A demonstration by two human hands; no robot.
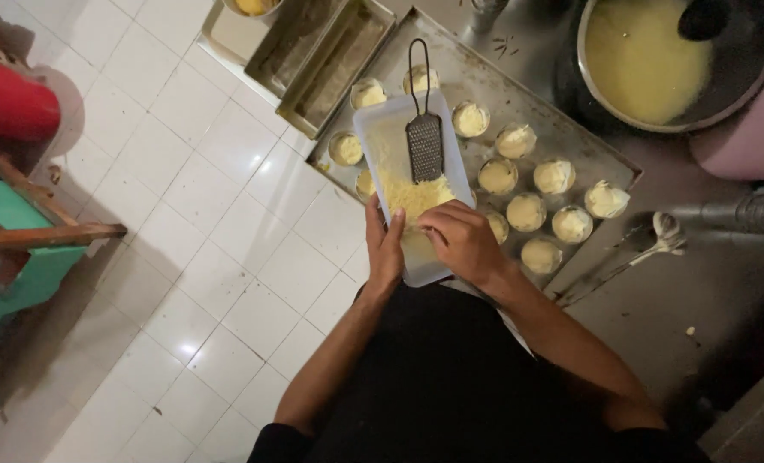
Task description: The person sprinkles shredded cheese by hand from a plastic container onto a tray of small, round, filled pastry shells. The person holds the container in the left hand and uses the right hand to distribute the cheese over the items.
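From the head view, looking straight down, the risk I'd watch is the white plastic container [409, 171] itself: it rests across the metal baking tray [485, 81] with its near end sticking out past the tray's edge toward the person's body, so a push or a lifted palm could tip it and send the pile of grated cheese [416, 195] onto the white tiled floor [184, 189]. The flat metal grater [424, 141] lies loose inside, at the far end, and could slide if the container tilts. The filled cups [526, 211] sit close on the right, some just beside the container's edge, so a careless pinch might scatter shreds unevenly or knock one. The left hand [384, 247] lies along the container's near left edge, fingers straight and together, pressed flat against it rather than curled around it. The right hand [462, 238] comes in from the right, wrist bent, fingers curled down and gathered over the near part of the cheese; whether shreds are pinched between them I cannot tell. Two spoons [656, 244] lie on the dark surface [656, 326] to the right, and a big pot of yellow batter [643, 56] stands at the far right.
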